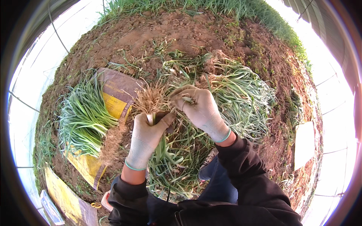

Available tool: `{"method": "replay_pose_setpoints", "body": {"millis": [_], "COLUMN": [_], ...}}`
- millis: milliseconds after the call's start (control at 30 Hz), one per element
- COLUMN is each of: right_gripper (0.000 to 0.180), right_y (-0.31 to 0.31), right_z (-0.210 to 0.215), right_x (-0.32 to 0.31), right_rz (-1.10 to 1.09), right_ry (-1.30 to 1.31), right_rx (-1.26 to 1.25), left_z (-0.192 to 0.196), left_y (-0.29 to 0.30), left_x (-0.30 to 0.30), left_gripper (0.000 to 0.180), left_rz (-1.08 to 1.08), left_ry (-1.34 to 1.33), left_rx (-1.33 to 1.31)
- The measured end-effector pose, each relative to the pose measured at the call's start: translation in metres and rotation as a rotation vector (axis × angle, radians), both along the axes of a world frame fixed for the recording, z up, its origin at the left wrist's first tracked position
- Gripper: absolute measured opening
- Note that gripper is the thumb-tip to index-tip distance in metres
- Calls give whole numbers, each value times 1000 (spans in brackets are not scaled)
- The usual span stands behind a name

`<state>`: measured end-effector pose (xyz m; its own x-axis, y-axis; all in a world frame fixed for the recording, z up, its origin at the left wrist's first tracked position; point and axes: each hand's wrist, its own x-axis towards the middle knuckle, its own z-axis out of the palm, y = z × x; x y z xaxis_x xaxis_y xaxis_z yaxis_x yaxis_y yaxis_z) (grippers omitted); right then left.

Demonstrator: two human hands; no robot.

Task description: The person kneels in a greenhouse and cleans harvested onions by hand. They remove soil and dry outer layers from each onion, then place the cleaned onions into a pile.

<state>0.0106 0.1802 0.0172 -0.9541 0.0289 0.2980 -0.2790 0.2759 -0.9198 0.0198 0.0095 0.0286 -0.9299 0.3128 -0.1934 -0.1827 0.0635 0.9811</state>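
- Right of the held plant (151,101): a broad heap of green stalks (245,92), loosely laid; probably the share left to work through.
- Below the plant: scattered leaves (190,165), apparently stripped waste, so a fair amount seems done.
- Left of the plant: a neater leafy pile (85,116) partly over a yellow-and-brown sheet (115,105), roots gathered at one end; judging by that order, the finished part.
- Just right of the plant's roots: the gloved right hand (201,109), fingers curled in on something small.
- Around the plant's pale stem: the gloved left hand (148,132), fingers wrapped, roots pointing away from the person; this one looks midway through cleaning.
- Beside the roots: that pale green scrap (188,100) in the right fingers, perhaps peeled off.
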Motion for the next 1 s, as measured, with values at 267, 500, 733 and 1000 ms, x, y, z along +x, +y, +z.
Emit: {"method": "replay_pose_setpoints", "body": {"millis": [267,500,733,1000], "right_gripper": [24,35,35,15], "right_y": [73,75,74,26], "right_z": [-10,-128,-300,-366], "right_x": [-12,-48,-85,-99], "right_rz": [-4,302,252,-287], "right_ry": [-290,-609,-817,-776], "right_rx": [479,1036,1023,1152], "left_z": [-7,-14,-37,-5], "left_y": [-13,-26,-26,-37], "left_x": [-3,-14,-16,-24], "left_gripper": [23,28,28,26], "left_rz": [115,125,318,505], "left_ry": [16,100,142,-130], "left_rx": [-7,-117,80,-26]}}
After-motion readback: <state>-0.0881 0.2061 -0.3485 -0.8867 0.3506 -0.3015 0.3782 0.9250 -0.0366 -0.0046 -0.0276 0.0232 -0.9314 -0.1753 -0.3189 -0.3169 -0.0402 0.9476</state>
